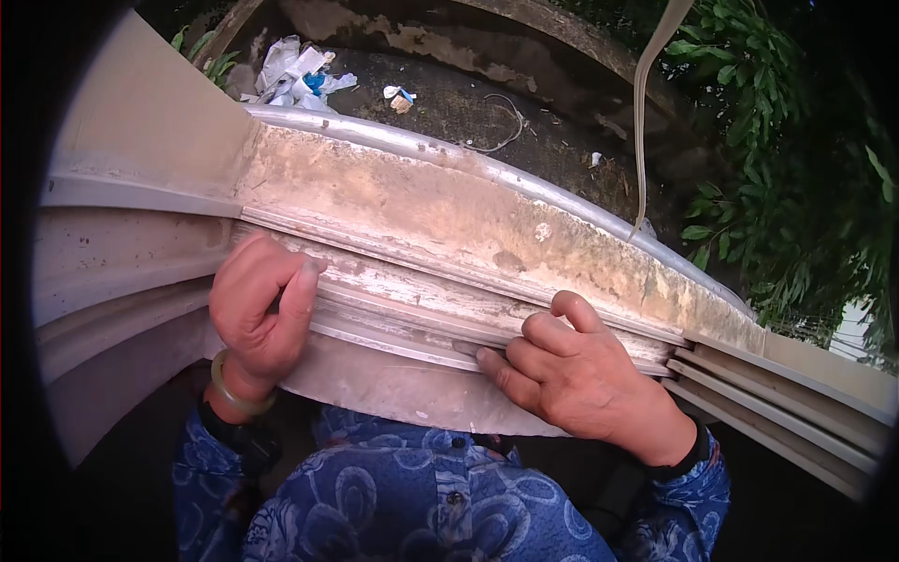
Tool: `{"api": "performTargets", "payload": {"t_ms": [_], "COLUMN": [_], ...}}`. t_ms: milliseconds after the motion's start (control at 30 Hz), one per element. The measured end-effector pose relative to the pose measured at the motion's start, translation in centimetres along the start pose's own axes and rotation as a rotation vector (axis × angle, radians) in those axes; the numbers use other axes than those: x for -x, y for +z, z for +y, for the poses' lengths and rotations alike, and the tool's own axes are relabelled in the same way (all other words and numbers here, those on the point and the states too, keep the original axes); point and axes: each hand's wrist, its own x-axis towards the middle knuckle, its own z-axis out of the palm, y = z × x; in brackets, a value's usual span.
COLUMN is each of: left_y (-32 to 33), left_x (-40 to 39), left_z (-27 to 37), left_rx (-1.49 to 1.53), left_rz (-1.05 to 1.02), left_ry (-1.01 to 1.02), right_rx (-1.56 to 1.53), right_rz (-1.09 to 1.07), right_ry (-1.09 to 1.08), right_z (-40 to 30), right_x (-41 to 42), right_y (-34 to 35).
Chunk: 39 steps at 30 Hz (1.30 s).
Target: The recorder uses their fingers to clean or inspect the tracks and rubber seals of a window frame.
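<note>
A worn sliding-window track with metal rails crosses the sill before me, whitish with dirt in its channels. At the track's left part rests my left hand, its fingers curled in and its thumb raised; whether it pinches something small cannot be told. Over the right part of the rails is my right hand, fingers bent. A small dark flat piece lies at the tip of its lowest finger, in or over the near channel; whether the hand grips it is unclear.
Beyond the track is a stained concrete sill with a metal pipe along its outer edge. Window frame profiles stand at the right, others at the left. A cable hangs outside. Crumpled plastic litter lies on the ledge below, near leafy branches.
</note>
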Motion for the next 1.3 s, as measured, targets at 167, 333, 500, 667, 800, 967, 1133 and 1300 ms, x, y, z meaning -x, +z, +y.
{"api": "performTargets", "payload": {"t_ms": [167,333,500,667,800,967,1133,1300], "left_y": [-0.4,-0.4,-0.5,-0.3,-0.8,-1.0,-1.1,-1.1], "left_x": [0.0,-0.2,0.0,-0.2,0.8,1.2,1.3,1.4], "left_z": [-0.2,-0.2,-0.4,-0.3,-1.0,-0.9,-1.1,-1.2], "left_rx": [0.007,0.036,0.042,0.059,0.166,0.295,0.341,0.367], "left_rz": [-0.036,-0.068,-0.074,-0.054,0.004,0.071,0.11,0.149], "left_ry": [0.008,0.01,0.005,0.017,-0.032,-0.136,-0.149,-0.108], "right_rx": [0.015,0.076,0.085,0.064,0.069,0.152,0.116,0.111], "right_rz": [-0.011,0.015,-0.008,0.037,-0.013,0.004,-0.044,-0.036], "right_ry": [-0.051,-0.058,-0.029,-0.05,-0.054,-0.108,-0.119,-0.12], "right_z": [0.0,-0.7,-0.2,-0.5,-0.3,-0.6,-0.3,-1.0], "right_x": [-0.8,-1.4,-0.6,-2.1,-1.3,-2.4,-2.2,-3.9], "right_y": [0.2,0.8,0.4,1.2,0.9,1.0,0.2,0.0]}}
